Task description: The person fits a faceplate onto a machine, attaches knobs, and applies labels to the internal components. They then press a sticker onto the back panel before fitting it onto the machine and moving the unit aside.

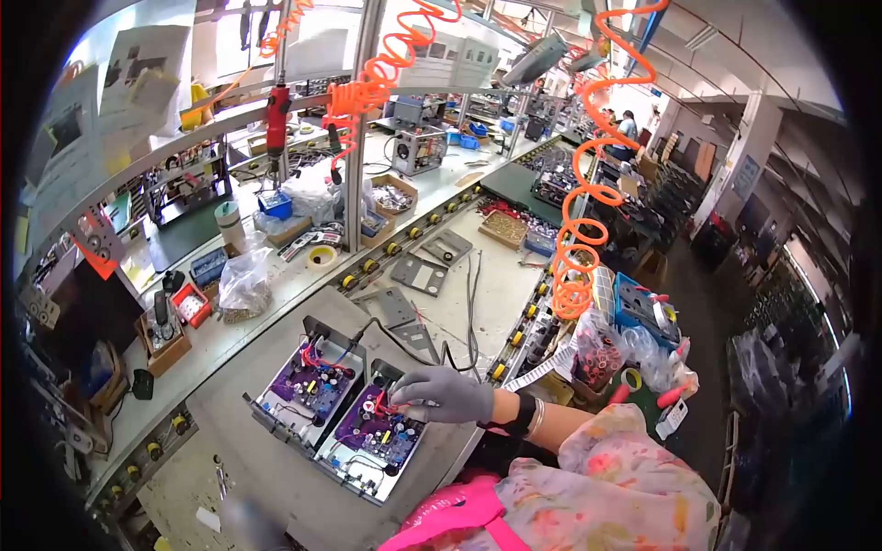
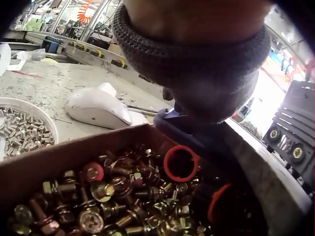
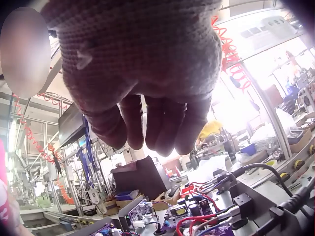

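In the head view my right hand (image 1: 447,395), in a grey glove, is over an open metal case (image 1: 375,489) holding a purple circuit board (image 1: 360,427). Its fingertips overlap red wires (image 1: 379,406) there. In the right wrist view the fingers (image 3: 165,130) hang loosely downward, and red wires (image 3: 199,220) show below them. A second open case (image 1: 299,418) with a similar board sits alongside. The left wrist view has my gloved left hand (image 2: 216,93) beyond a box of bolts (image 2: 123,196), close to a dark blue object (image 2: 179,130); I cannot tell whether it grips this.
A grey board (image 1: 239,459) lies under both cases. Flat grey panels (image 1: 418,274) and black cables (image 1: 473,303) lie farther along the bench. An orange coiled hose (image 1: 588,211) hangs on the right. Beside the bolt box are a white computer mouse (image 2: 96,108) and a tub of screws (image 2: 24,132).
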The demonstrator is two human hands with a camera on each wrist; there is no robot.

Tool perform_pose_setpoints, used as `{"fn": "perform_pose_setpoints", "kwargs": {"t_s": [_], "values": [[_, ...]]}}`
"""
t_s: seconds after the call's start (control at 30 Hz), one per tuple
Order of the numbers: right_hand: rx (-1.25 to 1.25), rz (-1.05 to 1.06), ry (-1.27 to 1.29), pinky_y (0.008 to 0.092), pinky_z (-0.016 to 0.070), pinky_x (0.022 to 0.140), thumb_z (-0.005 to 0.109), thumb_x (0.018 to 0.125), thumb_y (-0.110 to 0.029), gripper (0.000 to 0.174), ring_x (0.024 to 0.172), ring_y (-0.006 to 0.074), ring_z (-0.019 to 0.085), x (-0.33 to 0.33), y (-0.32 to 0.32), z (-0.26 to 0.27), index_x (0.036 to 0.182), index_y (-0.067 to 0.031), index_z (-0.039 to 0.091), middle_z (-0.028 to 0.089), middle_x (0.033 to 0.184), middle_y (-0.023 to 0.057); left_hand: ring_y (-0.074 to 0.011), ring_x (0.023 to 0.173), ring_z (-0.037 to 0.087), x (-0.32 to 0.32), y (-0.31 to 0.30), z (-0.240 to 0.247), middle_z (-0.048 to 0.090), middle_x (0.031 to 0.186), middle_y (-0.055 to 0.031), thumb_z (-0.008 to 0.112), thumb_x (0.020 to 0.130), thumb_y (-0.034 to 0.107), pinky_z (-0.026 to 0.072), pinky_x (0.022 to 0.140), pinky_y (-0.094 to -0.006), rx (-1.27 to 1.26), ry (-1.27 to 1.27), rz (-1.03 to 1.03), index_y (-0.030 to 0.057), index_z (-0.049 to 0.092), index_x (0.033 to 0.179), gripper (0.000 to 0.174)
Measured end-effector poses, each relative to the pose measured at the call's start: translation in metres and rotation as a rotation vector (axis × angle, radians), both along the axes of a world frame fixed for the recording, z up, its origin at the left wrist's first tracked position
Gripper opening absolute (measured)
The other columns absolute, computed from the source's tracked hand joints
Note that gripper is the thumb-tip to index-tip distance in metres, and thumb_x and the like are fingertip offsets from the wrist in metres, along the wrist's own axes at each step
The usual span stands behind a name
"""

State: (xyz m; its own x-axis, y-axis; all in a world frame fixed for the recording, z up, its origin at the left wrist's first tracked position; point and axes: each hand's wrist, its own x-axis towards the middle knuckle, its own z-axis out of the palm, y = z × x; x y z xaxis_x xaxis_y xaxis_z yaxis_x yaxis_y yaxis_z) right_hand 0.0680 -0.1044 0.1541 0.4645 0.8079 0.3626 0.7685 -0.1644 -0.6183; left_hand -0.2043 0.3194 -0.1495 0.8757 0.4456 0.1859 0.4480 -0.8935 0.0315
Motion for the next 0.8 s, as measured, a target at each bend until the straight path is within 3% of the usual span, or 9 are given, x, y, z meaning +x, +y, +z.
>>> {"fn": "perform_pose_setpoints", "kwargs": {"t_s": [0.13,0.37,0.8], "values": [[0.008,-0.032,-0.004,0.0338,0.0505,0.079,0.066,0.079,-0.009,0.024,0.092,0.0268,0.061,-0.008,-0.009,0.001,0.103,-0.0084,0.064,0.061,0.101,0.0107,-0.0247,0.080,0.064,-0.006,-0.003,0.013,0.068,0.092,-0.0061,0.051,0.087,0.016,0.0500,0.066,-0.0372,0.107,0.103,-0.038,0.0189,0.065,0.102,0.020],[-0.022,-0.053,0.003,0.0334,0.0513,0.078,0.066,0.081,-0.010,0.020,0.092,0.0257,0.062,-0.015,-0.019,-0.005,0.101,-0.0076,0.064,0.061,0.102,0.0099,-0.0248,0.081,0.064,-0.001,-0.003,0.018,0.068,0.094,-0.0068,0.053,0.087,0.016,0.0499,0.068,-0.0365,0.031,0.159,0.028,0.0172,0.065,0.105,0.021],[-0.065,-0.104,-0.005,0.0373,0.0491,0.079,0.065,0.081,-0.012,0.025,0.090,0.0286,0.061,-0.027,-0.021,-0.009,0.105,-0.0113,0.065,0.061,0.102,0.0106,-0.0250,0.084,0.064,0.016,-0.007,0.037,0.068,0.099,-0.0081,0.055,0.086,0.017,0.0498,0.070,-0.0353,-0.321,0.215,0.479,0.0141,0.064,0.110,0.026]]}}
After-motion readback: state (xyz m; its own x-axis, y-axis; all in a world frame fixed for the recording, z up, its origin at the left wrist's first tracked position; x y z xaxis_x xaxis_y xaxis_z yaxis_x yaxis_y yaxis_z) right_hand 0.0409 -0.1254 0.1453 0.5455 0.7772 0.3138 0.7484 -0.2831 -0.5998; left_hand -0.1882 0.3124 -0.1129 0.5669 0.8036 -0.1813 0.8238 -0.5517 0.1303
